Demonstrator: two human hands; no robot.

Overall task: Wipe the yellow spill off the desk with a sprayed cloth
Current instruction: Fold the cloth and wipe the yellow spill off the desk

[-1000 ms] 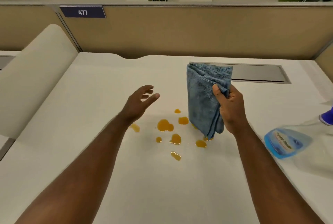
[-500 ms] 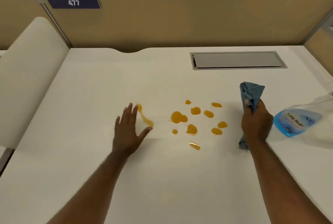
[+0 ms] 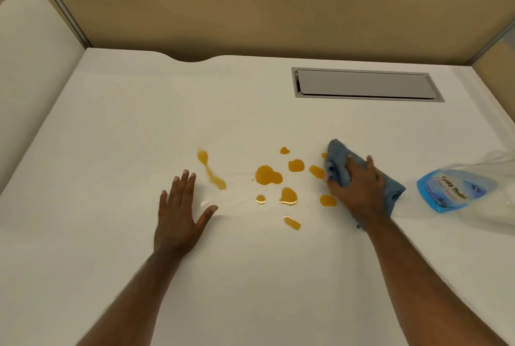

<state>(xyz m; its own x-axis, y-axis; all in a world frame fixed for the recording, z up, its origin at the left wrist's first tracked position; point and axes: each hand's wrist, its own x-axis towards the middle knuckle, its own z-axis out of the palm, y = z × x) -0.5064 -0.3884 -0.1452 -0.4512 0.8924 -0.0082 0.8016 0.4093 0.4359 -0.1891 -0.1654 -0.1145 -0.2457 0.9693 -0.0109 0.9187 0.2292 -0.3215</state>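
Observation:
Several yellow spill drops (image 3: 268,175) lie on the white desk (image 3: 139,128), with one streak (image 3: 211,170) further left. My right hand (image 3: 358,189) presses a bunched blue cloth (image 3: 338,163) flat on the desk at the right edge of the spill, touching the nearest drops. My left hand (image 3: 179,212) rests palm down with fingers spread, just left of the streak, holding nothing.
A clear spray bottle with a blue label (image 3: 457,188) lies on its side to the right of the cloth. A grey cable hatch (image 3: 365,85) is set in the desk at the back right. Tan partition walls (image 3: 278,11) close the back and sides.
My right hand brought the cloth down from the air onto the desk and flattened it at the spill's right edge. My left hand came down flat on the desk.

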